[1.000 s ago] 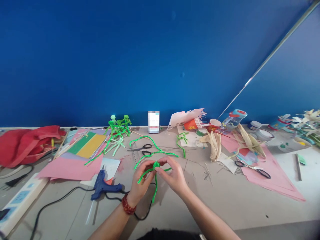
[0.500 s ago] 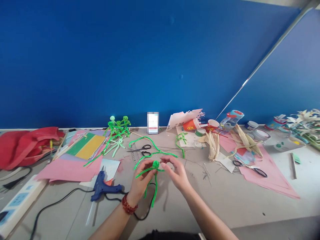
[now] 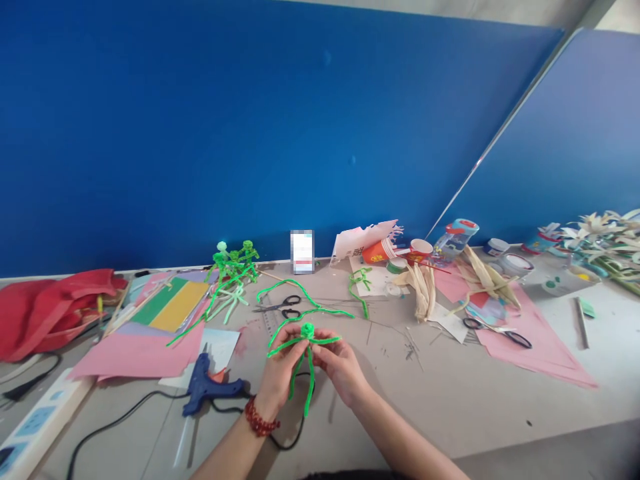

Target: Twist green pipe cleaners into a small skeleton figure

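Both of my hands hold a small green pipe-cleaner figure (image 3: 306, 343) with a coiled round head, two arms spread sideways and two legs hanging down. My left hand (image 3: 280, 373), with a red bead bracelet on its wrist, pinches the figure's body from the left. From the right, my right hand (image 3: 337, 367) pinches it just under the head. The figure is lifted a little above the grey table (image 3: 425, 400).
A blue glue gun (image 3: 210, 387) with a black cord lies left of my hands. Beyond are black scissors (image 3: 283, 307), loose green pipe cleaners (image 3: 300, 300), finished green figures (image 3: 233, 257), coloured paper sheets (image 3: 165, 313) and a red bag (image 3: 50, 310). Right: paper cups (image 3: 383, 252), dried husks (image 3: 425, 290), a second pair of scissors (image 3: 497, 332).
My right hand has come back onto the figure and both hands have drawn it closer to me. The arms now stick out sideways and the legs hang straight. The view tilted slightly up.
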Available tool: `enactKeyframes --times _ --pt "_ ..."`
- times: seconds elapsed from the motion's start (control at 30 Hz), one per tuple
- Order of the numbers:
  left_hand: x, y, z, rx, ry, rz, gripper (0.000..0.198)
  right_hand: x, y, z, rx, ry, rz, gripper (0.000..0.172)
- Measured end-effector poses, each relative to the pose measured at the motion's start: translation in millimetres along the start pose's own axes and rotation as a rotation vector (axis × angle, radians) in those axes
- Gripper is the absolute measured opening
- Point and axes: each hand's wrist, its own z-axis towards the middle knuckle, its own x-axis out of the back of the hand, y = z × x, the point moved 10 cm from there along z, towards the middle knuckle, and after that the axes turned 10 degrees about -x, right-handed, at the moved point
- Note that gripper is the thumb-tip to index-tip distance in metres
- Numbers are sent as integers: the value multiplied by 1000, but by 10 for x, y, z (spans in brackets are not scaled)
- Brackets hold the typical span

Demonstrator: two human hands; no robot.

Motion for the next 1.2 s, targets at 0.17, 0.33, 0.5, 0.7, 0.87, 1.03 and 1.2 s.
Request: enactKeyframes --times 0.17,0.33,0.5,0.7,0.87,1.03,1.2 --pt "-19 -22 -18 -11 -38 42 21 -36 -22 40 101 68 -19 31" --pt "-82 98 -50 -106 -133 172 18 63 -85 -4 151 149 -1 28" --pt "-191 470 -67 -474 -294 532 27 89 -231 -45 193 164 -82 24" --pt "-134 904 -89 -643 -120 690 17 108 -378 -110 246 254 -250 28" --pt "-321 952 -181 -697 -204 856 10 61 -444 -165 325 270 -394 24" --pt "-358 911 -209 -743 -205 911 9 19 -424 -187 348 246 -432 17" --pt "-325 857 -163 -685 -207 812 9 16 -421 -166 320 225 -341 17"
